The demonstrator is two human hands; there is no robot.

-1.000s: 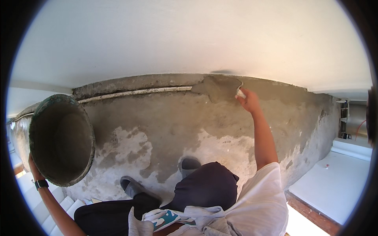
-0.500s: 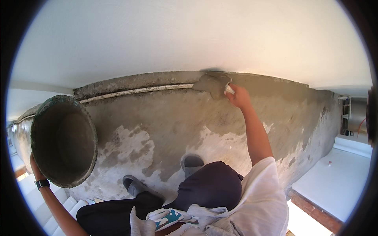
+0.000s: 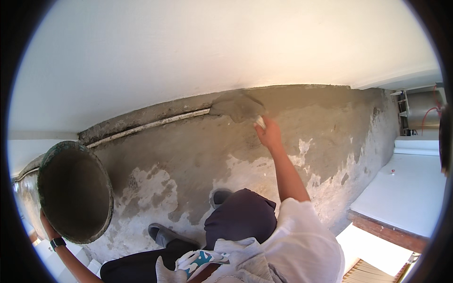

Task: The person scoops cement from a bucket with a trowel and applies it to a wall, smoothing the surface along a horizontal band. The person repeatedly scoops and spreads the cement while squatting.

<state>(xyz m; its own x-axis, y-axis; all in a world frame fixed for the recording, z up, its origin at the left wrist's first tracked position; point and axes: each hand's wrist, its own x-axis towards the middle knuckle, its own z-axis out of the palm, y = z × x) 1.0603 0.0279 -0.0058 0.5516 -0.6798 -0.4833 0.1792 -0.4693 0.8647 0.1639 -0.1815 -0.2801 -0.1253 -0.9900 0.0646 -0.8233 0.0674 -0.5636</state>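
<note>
My right hand (image 3: 270,134) is closed round the pale handle of a trowel (image 3: 260,122). Its blade rests at a patch of wet grey mortar (image 3: 229,107) and is hard to tell apart from it. The mortar lies along the foot of the white wall, covering the end of a thin pale pipe (image 3: 151,125). At the far left, my left hand (image 3: 49,227) grips the lower outer side of a round, mortar-crusted bucket (image 3: 78,193), tilted so its inside faces me. The fingers behind it are partly hidden.
Patchy grey and whitish cement floor (image 3: 198,146) runs along the wall (image 3: 236,42). My slippered feet (image 3: 165,235) stand on it. At right are a white slab (image 3: 394,193) with a reddish-brown edge, a metal cylinder (image 3: 422,111) and a red cord (image 3: 427,115).
My view has shifted a little. My right hand has drawn the trowel slightly back toward me over the mortar. The left hand still holds the bucket, now lower in view.
</note>
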